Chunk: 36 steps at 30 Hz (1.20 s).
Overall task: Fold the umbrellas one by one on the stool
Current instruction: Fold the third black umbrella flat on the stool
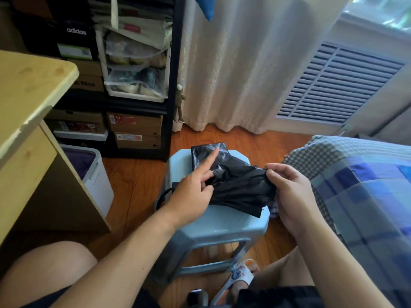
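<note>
A black collapsed umbrella (240, 187) lies across the light blue plastic stool (213, 225), its loose canopy bunched up. My left hand (193, 192) grips the umbrella near its handle end, with the index finger stretched out straight over the fabric. My right hand (289, 190) pinches the canopy's right end between thumb and fingers. A black wrist strap (162, 196) hangs off the stool's left side. A second black folded item (206, 152) lies at the stool's far edge, partly under the canopy.
A wooden desk (29, 103) stands at the left with a white bin (93, 172) beside it. A black shelf of shoe boxes (133, 127) is behind the stool. A bed with a blue checked cover (360, 187) is at the right. My sandalled foot (240, 276) is under the stool.
</note>
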Motion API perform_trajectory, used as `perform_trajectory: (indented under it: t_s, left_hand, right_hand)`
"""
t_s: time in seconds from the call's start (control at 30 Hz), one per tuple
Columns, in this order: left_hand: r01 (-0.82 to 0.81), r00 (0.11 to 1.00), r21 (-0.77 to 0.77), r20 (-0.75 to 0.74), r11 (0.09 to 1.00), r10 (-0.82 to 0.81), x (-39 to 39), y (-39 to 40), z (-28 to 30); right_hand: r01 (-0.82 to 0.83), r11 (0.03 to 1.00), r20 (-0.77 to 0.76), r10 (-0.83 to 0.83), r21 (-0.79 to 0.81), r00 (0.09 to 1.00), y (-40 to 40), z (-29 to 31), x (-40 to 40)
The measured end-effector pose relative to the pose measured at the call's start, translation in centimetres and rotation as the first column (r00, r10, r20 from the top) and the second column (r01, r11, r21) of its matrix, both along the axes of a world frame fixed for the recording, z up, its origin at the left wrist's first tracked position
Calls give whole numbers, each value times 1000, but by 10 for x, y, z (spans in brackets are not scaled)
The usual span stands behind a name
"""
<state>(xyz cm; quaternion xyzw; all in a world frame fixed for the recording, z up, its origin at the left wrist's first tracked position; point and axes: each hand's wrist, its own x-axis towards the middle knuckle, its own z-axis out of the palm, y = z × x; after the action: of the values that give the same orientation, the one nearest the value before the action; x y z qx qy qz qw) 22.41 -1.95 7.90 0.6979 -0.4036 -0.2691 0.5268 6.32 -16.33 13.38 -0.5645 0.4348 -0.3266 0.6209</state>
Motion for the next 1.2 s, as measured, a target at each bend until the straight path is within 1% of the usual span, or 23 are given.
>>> perform_trajectory:
  t_s: [0.03, 0.1, 0.17, 0.23, 0.3, 0.37, 0.43, 0.53, 0.6, 0.63, 0.67, 0.7, 0.73, 0.77, 0.8, 0.83, 0.87, 0.9, 1.0, 1.1, 1.13, 1.2]
  left_hand:
    - [-11, 1000, -12, -4, 1000, 11, 1, 1, 1]
    - [-107, 993, -95, -61, 990, 102, 3, 3, 5]
    - [-179, 965, -153, -218, 972, 143, 7, 4, 13]
    - [-227, 894, -170, -426, 959, 136, 10, 5, 18]
    - [-261, 820, -165, -558, 951, 128, 9, 4, 22]
    - [-260, 779, -173, -618, 950, 101, 6, 3, 24]
    - [-267, 755, -186, -651, 946, 85, 4, 3, 29]
    - [-302, 701, -168, -707, 938, 99, 5, 3, 31]
    - [-241, 665, -132, -744, 961, 65, 4, 3, 29]
    - [-176, 670, -111, -742, 978, 36, 3, 2, 28]
    - [-115, 694, -93, -720, 989, 13, 0, 2, 28]
    - [-82, 750, -83, -662, 993, 7, -3, 2, 27]
    - [-94, 826, -82, -562, 992, 32, -5, 2, 28]
    - [-145, 905, -96, -415, 985, 92, -7, 1, 28]
    - [-205, 953, -126, -251, 971, 169, -8, 2, 30]
    - [-252, 966, -168, -111, 953, 235, -9, 2, 31]
    - [-278, 960, -196, -30, 941, 277, -11, 3, 32]
    - [-286, 956, -207, -5, 935, 292, -12, 3, 30]
    - [-236, 970, -201, -102, 951, 219, -11, 3, 26]
    - [-192, 973, -206, -166, 960, 159, -9, 5, 27]
    - [-212, 970, -214, -167, 954, 179, -10, 5, 28]
    - [-319, 947, -203, -112, 926, 302, -11, 6, 29]
  right_hand:
    - [-4, 1000, -2, 4, 4, 1000, 0, 3, 2]
    - [-36, 999, -7, 36, 7, 999, 0, 10, 3]
    - [-106, 994, -20, 106, -8, 994, 1, 18, 5]
    - [-149, 989, 10, 149, -20, 989, 3, 24, 8]
    - [-120, 991, 46, 123, -61, 991, 3, 28, 12]
    - [-67, 992, 67, 75, -108, 995, -1, 31, 17]
    - [-51, 990, 80, 62, -134, 995, -5, 32, 20]
    - [-70, 985, 45, 78, -157, 996, -9, 30, 17]
    - [-95, 983, 36, 102, -157, 994, -8, 26, 12]
    - [-106, 982, 31, 112, -155, 993, -7, 24, 10]
    - [-114, 980, 22, 119, -161, 993, -7, 22, 8]
    - [-120, 978, 13, 124, -173, 992, -8, 20, 5]
    - [-121, 973, 1, 124, -197, 992, -9, 18, 2]
    - [-119, 968, -12, 119, -223, 993, -10, 17, 0]
    - [-111, 964, -20, 110, -243, 994, -11, 15, -3]
    - [-99, 964, -17, 98, -249, 995, -11, 15, -4]
    - [-82, 967, -9, 83, -242, 997, -12, 15, -5]
    - [-65, 971, 4, 68, -229, 998, -12, 15, -5]
    - [-39, 979, 24, 45, -200, 999, -11, 15, -3]
    - [-64, 982, 36, 71, -179, 997, -8, 16, 1]
    - [-75, 981, 37, 83, -176, 996, -7, 17, 1]
    - [-91, 980, 34, 98, -179, 995, -8, 19, 1]
